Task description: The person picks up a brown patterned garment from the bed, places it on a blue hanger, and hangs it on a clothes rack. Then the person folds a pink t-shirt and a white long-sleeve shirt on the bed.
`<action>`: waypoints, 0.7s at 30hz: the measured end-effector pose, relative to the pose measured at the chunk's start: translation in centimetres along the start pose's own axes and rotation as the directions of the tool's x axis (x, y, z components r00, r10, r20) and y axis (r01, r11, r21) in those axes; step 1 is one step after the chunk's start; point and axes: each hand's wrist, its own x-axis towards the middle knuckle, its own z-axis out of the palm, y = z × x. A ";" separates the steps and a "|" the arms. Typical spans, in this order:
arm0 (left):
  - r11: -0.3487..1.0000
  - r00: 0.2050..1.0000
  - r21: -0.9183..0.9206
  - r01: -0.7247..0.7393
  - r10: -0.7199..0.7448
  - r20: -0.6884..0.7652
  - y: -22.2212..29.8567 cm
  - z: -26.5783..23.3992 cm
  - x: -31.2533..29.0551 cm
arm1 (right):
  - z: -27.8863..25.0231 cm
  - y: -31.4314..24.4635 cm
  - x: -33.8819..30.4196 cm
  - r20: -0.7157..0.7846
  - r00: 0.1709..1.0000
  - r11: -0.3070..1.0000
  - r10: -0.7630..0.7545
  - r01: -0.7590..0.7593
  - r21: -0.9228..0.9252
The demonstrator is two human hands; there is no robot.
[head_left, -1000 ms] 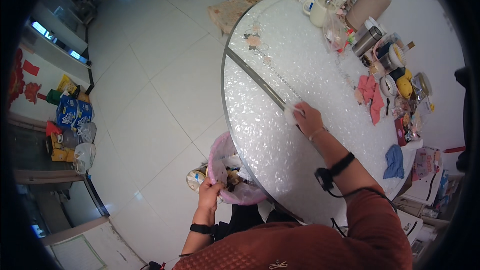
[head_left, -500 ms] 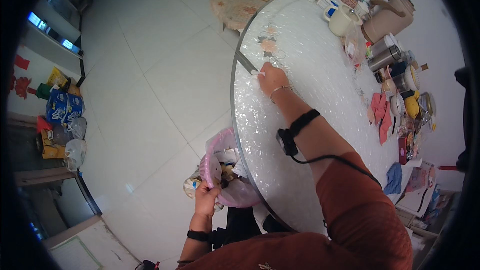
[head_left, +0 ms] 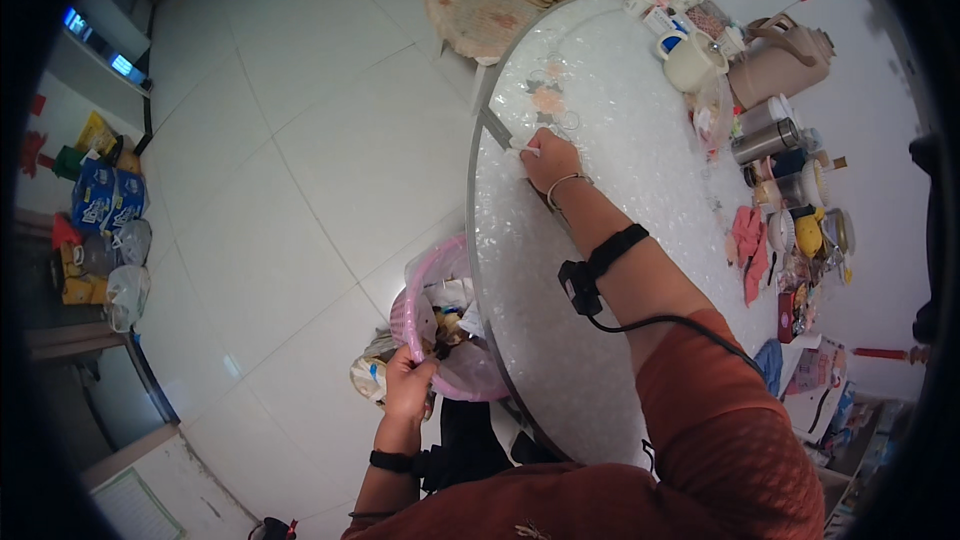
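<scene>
My left hand (head_left: 406,386) is closed on the near rim of a pink plastic waste basket (head_left: 398,318). Crumpled paper and dark scraps (head_left: 452,328) lie inside its clear liner, and the round table's edge hides part of it. My right hand (head_left: 551,159) rests on the far left part of the round table (head_left: 620,240), closed on a crumpled white tissue (head_left: 520,147). The tissue touches the tabletop beside a grey strip (head_left: 494,126) that runs in from the metal edge. A shiny, clear patterned cover lies over the table.
Along the table's right side stand a cream pitcher (head_left: 694,62), a large beige thermos jug (head_left: 783,62), a steel flask (head_left: 765,141) and a pink cloth (head_left: 748,252). A cloth-covered stool (head_left: 478,18) stands beyond the table. Bags and packages (head_left: 108,198) line the left wall.
My left hand and the waste basket have shifted slightly left and farther away in the picture, as the view tilts a little. The right hand stays by the grey strip with the tissue.
</scene>
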 end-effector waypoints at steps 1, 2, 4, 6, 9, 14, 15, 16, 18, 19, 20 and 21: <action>1.000 1.000 0.000 0.009 -0.009 0.002 -0.1 0.1 0.1 | -0.5 0.5 0.3 0.018 1.000 0.999 0.011 -0.012 0.032; 0.999 1.000 0.016 0.029 -0.029 -0.002 -0.1 0.1 0.1 | -1.3 1.2 0.2 0.085 0.996 0.999 -0.040 0.039 0.016; 0.999 1.000 -0.024 0.022 -0.022 0.023 -0.1 0.2 -0.1 | -2.7 2.9 -0.6 0.221 0.964 0.988 -0.146 0.152 -0.010; 0.998 0.999 -0.050 0.045 -0.044 0.007 0.1 0.2 -0.1 | -3.6 4.0 -0.3 0.134 0.991 0.992 0.010 -0.026 0.121; 0.995 0.997 -0.077 0.061 -0.064 -0.038 0.4 0.3 0.5 | -2.5 3.9 1.2 -0.110 0.986 0.986 0.122 -0.107 0.131; 0.999 0.997 -0.033 0.022 -0.024 -0.076 0.5 0.4 2.0 | 1.6 0.8 0.8 -0.148 0.984 0.995 -0.101 0.097 -0.034; 0.998 0.996 -0.047 0.029 -0.033 -0.084 0.5 0.5 2.2 | 2.8 -0.4 -0.3 -0.056 0.992 0.989 -0.112 0.106 -0.103; 0.998 0.994 -0.052 0.023 -0.028 -0.101 0.6 0.6 2.3 | 3.4 -1.4 -2.0 0.002 0.985 0.973 -0.171 0.170 -0.158; 0.998 0.995 -0.056 -0.007 0.001 -0.102 1.0 0.8 2.6 | 3.8 -3.2 -7.4 0.144 0.896 0.906 -0.421 0.408 0.109; 0.998 0.996 -0.057 -0.016 0.011 -0.089 1.2 0.7 2.6 | 3.7 -4.0 -10.4 0.291 0.859 0.906 -0.421 0.380 0.188; 0.998 0.997 -0.062 -0.025 0.020 -0.081 1.4 0.7 2.6 | 3.4 -4.6 -13.3 0.425 0.801 0.901 -0.422 0.321 0.290; 0.997 0.996 -0.059 -0.052 0.047 -0.075 1.6 0.6 2.5 | 2.9 -4.9 -15.2 0.515 0.697 0.856 -0.498 0.303 0.418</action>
